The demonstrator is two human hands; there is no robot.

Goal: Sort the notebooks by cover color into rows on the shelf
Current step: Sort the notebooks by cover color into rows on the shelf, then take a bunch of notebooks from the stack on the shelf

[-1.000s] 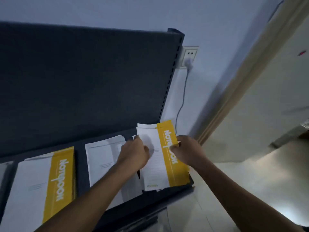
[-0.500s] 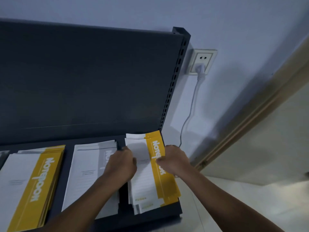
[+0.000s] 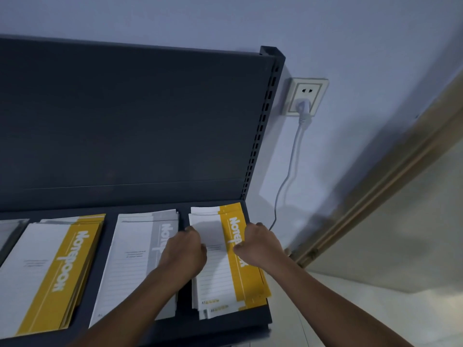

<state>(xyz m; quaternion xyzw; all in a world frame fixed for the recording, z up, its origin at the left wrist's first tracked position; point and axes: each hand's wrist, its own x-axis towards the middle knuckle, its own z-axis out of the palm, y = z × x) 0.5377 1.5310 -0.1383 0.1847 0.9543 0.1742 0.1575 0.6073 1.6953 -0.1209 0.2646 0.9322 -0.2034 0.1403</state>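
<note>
On the dark shelf lie three notebook stacks in a row. A yellow-and-white stack is at the left, a grey-and-white stack in the middle, and another yellow-and-white stack at the right end. My left hand grips the left edge of the right yellow stack with curled fingers. My right hand holds its right edge, thumb on the yellow band. The stack's lower notebooks stick out a little at the front.
The shelf's dark back panel rises behind the stacks. The edge of a further pale stack shows at far left. A wall socket with a plugged white cable is right of the shelf post. A door frame runs along the right.
The right yellow stack, held tilted a second ago, now lies flat and straight on the shelf. Both hands stay on its edges.
</note>
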